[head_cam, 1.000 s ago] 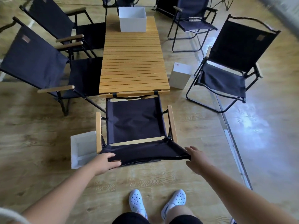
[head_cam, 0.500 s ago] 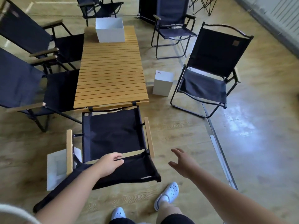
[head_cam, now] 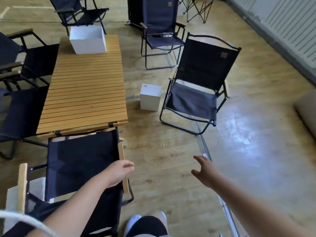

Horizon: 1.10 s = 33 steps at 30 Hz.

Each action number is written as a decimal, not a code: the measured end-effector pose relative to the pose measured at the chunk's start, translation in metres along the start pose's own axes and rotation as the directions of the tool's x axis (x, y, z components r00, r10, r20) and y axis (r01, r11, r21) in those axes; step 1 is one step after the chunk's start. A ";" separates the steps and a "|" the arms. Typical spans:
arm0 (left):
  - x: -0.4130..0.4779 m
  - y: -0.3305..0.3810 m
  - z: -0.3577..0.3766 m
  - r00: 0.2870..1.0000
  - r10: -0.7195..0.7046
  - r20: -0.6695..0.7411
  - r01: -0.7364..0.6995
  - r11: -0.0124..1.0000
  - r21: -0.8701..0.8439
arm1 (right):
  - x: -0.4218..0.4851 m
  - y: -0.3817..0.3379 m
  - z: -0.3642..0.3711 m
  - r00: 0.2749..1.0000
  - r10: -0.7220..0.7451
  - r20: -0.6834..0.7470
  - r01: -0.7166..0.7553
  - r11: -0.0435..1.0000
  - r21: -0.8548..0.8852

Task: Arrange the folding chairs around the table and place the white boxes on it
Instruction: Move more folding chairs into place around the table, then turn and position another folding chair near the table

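A slatted wooden table carries an open white box at its far end. A closed white box stands on the floor right of the table. A third white box lies on the floor behind the near chair's left armrest. The near black folding chair faces the table's end. My left hand lies over its right wooden armrest, fingers loosely curled and pointing right. My right hand hovers over bare floor with fingers spread, holding nothing. Another black chair stands angled beside the floor box.
Two black chairs line the table's left side. Two more stand at the back. A metal floor strip runs past my right hand. A beige cushion and a ribbed wall are on the right.
Both hands have let go of the near chair's backrest. My left hand moved to its right armrest; my right hand swung out to the right over the floor. The view turned right.
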<state>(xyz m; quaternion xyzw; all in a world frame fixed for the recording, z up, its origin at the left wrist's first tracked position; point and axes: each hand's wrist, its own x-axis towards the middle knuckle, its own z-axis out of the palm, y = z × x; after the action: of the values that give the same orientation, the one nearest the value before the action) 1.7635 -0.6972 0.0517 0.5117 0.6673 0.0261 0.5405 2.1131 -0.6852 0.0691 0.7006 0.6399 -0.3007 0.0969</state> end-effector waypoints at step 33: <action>0.347 0.393 0.048 0.999 0.039 -0.031 -0.039 0.999 -0.007 | 0.348 0.255 -0.265 0.988 0.089 0.125 -0.077 0.992 -0.098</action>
<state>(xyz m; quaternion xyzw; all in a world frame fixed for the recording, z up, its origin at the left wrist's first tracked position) 2.0946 -0.2889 0.0222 0.5222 0.6654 0.0472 0.5313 2.4358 -0.2966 0.0282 0.7004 0.6160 -0.3109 0.1827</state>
